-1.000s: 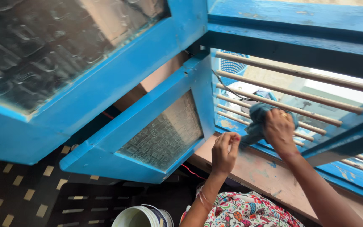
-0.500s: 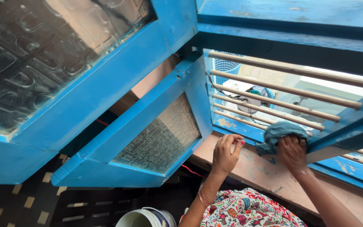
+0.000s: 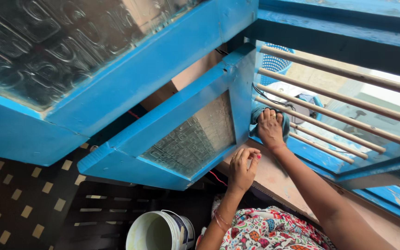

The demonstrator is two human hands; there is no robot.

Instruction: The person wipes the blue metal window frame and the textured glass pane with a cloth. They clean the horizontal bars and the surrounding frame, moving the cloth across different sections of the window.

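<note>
Right hand (image 3: 270,128) presses crumpled blue cloth (image 3: 257,112) against blue wooden shutter frame (image 3: 242,92); left hand (image 3: 242,167) half-curled, empty, on sill; risk: hinged shutter swings, cloth slips through bars

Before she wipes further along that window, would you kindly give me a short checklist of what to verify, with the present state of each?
1. Cloth in grip: ok, the right hand presses it against the frame by the bars.
2. Left hand free: ok, it holds nothing and rests at the sill.
3. Shutter swung open, away from the cloth: ok.
4. Bucket within reach: ok, it stands below the left arm.
5. Bucket contents: cannot tell.
6. Cable among the bars close to the cloth: not ok, it may snag.
</note>
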